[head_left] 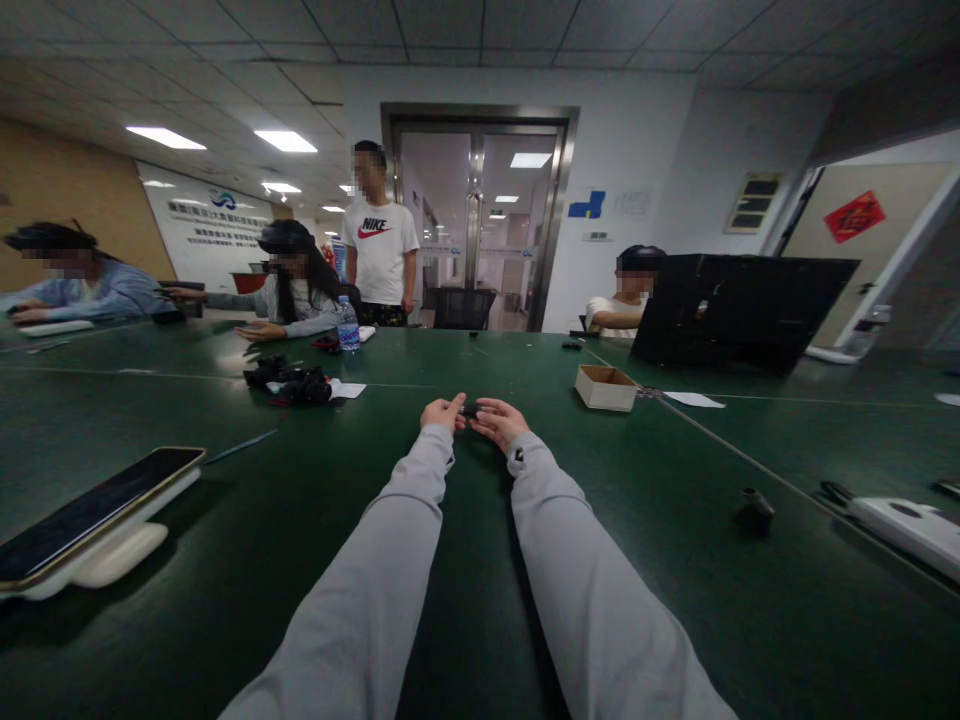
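Both my arms reach straight out over the green table (pixel 360 560). My left hand (pixel 444 412) and my right hand (pixel 501 421) are closed on opposite ends of a small black object (pixel 470 411), held between the fingertips just above the tabletop. It is too small and too far off for me to make out its kind. Ahead and to the right of my right hand stands a small open cardboard box (pixel 604 388). To the left of my left hand lies a heap of black parts (pixel 289 382) with a white paper (pixel 347 390) beside it.
A phone (pixel 105 510) rests on a white stand at the near left. On the right are a black cylindrical piece (pixel 755 511), a white power strip (pixel 911 525) and a large black monitor (pixel 742 310). A water bottle (pixel 348 325) stands farther back. Several people are around the far side.
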